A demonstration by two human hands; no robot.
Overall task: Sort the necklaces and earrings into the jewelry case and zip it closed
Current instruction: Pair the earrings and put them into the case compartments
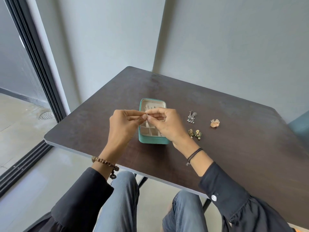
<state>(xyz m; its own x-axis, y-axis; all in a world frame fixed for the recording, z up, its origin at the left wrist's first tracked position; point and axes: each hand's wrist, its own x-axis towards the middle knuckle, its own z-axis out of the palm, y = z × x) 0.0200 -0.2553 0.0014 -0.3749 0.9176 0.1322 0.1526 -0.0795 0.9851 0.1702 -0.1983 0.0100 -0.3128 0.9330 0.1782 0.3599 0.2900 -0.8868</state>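
— Denim knees (124, 195) sit closest, flanked by loose dark sleeves (78, 201); a pale round button (214, 197) fastens the right cuff. What are the fingers doing?

— Both hands meet above the jewelry case (153, 141). The left hand (123, 125) pinches a small earring (146, 116) between thumb and forefinger, its other fingers curled in. The right hand (166, 123) pinches the same piece from the other side, fingertips pressed together, the remaining fingers loosely bent.

— What is the piece made of?

— Silvery metal with a bit dangling below; it is too small to tell more.

— And the case?

— It lies open on the dark wood-grain table (234, 148), just beneath the hands. It is a rounded rectangular box, teal outside and cream-lined inside, split into little square compartments. A few small pieces sit in its far part, too tiny to make out.

— Where is the other jewelry?

— To the right of the case, on the tabletop, apart from each other. The silver dangling earrings (191, 116) lie farthest back and two round coppery-gold earrings (214, 123) further right. A green-and-gold pair (194, 133) with pale bead drops lies just beside the right wrist.

— Anything on the wrists?

— Brown wooden beads (105, 163) circle the left one; thin black cords (194, 154) wrap the right.
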